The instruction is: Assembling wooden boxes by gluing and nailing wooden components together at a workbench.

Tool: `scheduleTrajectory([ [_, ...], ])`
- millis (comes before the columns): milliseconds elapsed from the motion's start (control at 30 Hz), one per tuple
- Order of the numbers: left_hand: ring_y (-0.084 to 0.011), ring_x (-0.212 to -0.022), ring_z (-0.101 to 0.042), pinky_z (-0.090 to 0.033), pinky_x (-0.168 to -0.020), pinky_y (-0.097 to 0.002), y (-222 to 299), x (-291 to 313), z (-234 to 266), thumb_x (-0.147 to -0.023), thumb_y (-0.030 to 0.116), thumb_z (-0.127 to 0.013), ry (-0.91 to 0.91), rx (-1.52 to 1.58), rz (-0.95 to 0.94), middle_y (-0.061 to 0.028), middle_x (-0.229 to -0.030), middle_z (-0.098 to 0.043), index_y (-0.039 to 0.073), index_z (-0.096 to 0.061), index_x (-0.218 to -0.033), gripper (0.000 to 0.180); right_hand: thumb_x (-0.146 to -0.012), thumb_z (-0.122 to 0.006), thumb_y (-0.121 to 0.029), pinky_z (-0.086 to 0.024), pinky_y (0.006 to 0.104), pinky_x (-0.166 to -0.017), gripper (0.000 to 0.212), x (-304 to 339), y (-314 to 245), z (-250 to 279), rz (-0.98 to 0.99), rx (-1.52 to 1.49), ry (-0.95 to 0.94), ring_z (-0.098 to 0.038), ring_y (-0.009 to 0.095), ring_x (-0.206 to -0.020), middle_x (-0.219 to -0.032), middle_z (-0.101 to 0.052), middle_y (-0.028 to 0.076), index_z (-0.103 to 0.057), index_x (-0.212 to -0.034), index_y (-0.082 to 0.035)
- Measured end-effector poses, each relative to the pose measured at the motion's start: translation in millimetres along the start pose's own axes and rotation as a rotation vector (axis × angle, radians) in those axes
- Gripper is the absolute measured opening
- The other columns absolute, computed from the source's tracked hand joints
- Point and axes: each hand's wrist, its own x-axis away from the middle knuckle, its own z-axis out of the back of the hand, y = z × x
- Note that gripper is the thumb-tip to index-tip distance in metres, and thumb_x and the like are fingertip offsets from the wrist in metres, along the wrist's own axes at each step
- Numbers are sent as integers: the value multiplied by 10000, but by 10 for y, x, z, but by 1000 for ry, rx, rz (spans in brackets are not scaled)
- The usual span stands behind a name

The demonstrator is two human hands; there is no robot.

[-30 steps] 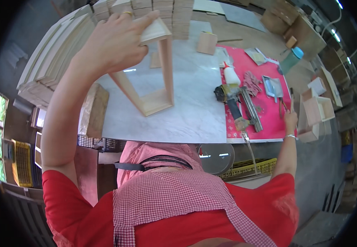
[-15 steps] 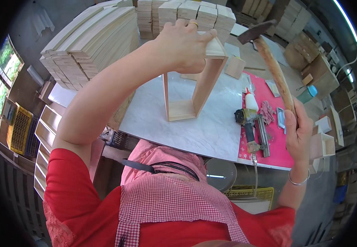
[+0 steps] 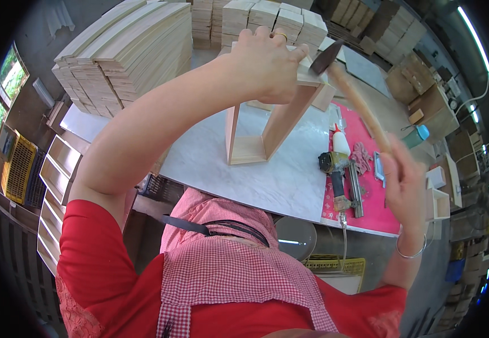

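Observation:
An open rectangular wooden box frame [image 3: 294, 115] stands upright on the white marbled tabletop [image 3: 199, 163]. My left hand [image 3: 268, 65] is laid over its top end, fingers bent over the far side and thumb stretched toward the right corner. In my right hand [image 3: 405, 180] is the wooden handle of a hammer [image 3: 358, 104], fingers wrapped round its lower end. The dark hammer head is at the frame's upper right corner; whether it touches the wood I cannot tell. My left forearm and hand hide part of the frame's upper left side.
Tall stacks of wooden boards [image 3: 137, 53] stand at the back left. On a pink mat [image 3: 388, 208] to the right lie a nail gun [image 3: 343, 180], a white glue bottle [image 3: 340, 142] and a pink cloth [image 3: 361, 158]. A teal cup [image 3: 416, 137] is beyond; finished trays [image 3: 58, 169] are at far left.
The hammer head has swung down and left, from raised in the air to the frame's upper right corner. My left hand stays on the frame, shifted slightly right.

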Motion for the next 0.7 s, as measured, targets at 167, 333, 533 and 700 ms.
scheduleTrajectory([
  [167,-400,-1115,-568,-472,-924,-483,19,19,13,-740,205,-545,-12,-2,9,-247,-1216,-580,148,-401,-1503,779,-984,-572,-123,-331,273,-509,300,20,1,15,6,5,49,-414,91,-560,-650,-502,83,-599,-1250,12],
  [333,-407,-1149,-552,-463,-939,-482,20,47,12,-739,212,-550,-17,-8,13,-253,-1247,-562,156,-403,-1504,781,-986,-568,-122,-339,272,-512,301,92,-24,-6,4,-18,-44,-436,79,-585,-705,-554,74,-597,-1251,18],
  [533,-449,-1087,-570,-464,-950,-475,-149,136,199,-806,312,-609,94,177,-129,-312,-1188,-554,-69,-450,-1374,702,-1028,-534,-207,-294,213,-501,273,199,587,-102,-148,-22,258,-395,23,-592,-713,-476,-50,-602,-1208,-14],
  [700,-433,-1155,-532,-418,-1015,-466,-508,96,256,-800,225,-545,-172,275,108,-288,-1264,-529,-9,-360,-1467,731,-1046,-479,-297,-361,266,-587,343,709,1966,-196,-446,-57,398,-391,97,-655,-718,-456,20,-586,-1136,17],
])
